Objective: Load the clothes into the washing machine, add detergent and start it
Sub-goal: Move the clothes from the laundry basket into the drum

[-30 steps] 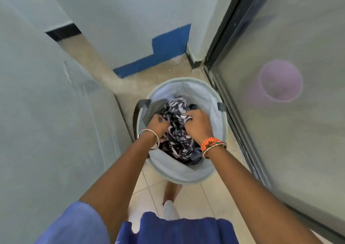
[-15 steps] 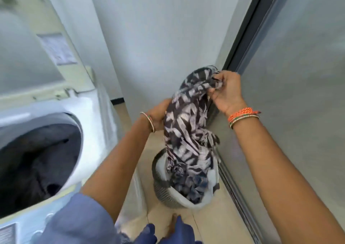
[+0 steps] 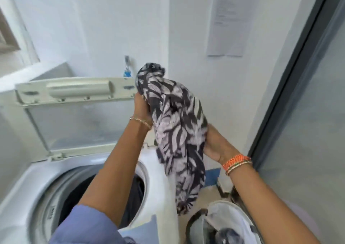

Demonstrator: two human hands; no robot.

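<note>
A black-and-white leaf-print garment (image 3: pixel 177 131) hangs in the air above the right edge of the top-loading washing machine (image 3: pixel 160 187). My left hand (image 3: pixel 141 107) grips its upper part. My right hand (image 3: pixel 214 143) holds its right side lower down. The machine's lid (image 3: pixel 74 113) stands raised at the back. Dark clothes (image 3: pixel 136 193) lie inside the drum, partly hidden by my left arm. The grey laundry basket (image 3: pixel 233 217) sits on the floor at the lower right, below the hanging cloth, with a dark item (image 3: pixel 227 234) inside.
A white wall with a paper notice (image 3: pixel 229 19) is straight ahead. A dark-framed frosted glass door (image 3: pixel 308 94) runs along the right side. A tap with a blue fitting (image 3: pixel 127 70) is on the wall behind the lid.
Both hands have lifted the patterned garment out of the basket and carried it up and left towards the machine's opening. The view has swung from the floor up to the washer.
</note>
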